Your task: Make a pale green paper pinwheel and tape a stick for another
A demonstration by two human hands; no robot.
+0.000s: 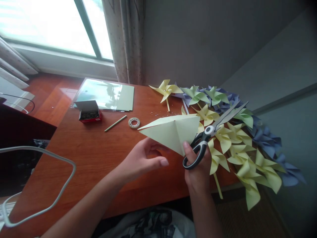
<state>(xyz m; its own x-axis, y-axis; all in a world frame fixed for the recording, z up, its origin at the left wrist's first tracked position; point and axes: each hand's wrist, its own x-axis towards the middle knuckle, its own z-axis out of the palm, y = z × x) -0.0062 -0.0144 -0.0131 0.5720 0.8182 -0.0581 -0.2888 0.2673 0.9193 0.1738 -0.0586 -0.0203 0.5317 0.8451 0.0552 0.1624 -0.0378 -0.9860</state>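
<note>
My right hand point(199, 165) has its fingers in the handles of black-and-white scissors point(210, 130), whose blades point up and right, slightly apart. The same hand pinches the lower corner of a pale yellow-green sheet of paper point(170, 132) under its thumb. The paper is creased and held tilted above the table. Close below its left part is my left hand point(146, 158), open, thumb stretched out and apart from the fingers. Those fingertips are partly hidden behind the paper, so I cannot tell whether they touch it.
Paper pinwheels point(244, 153) in yellow, green and blue crowd the right of the wooden table point(99, 175). Toward the back left are a red box point(90, 114) of small dark items, a roll of tape point(134, 123), a thin paper stick point(115, 123) and flat sheets point(106, 94). A white cable point(71, 165) loops at left.
</note>
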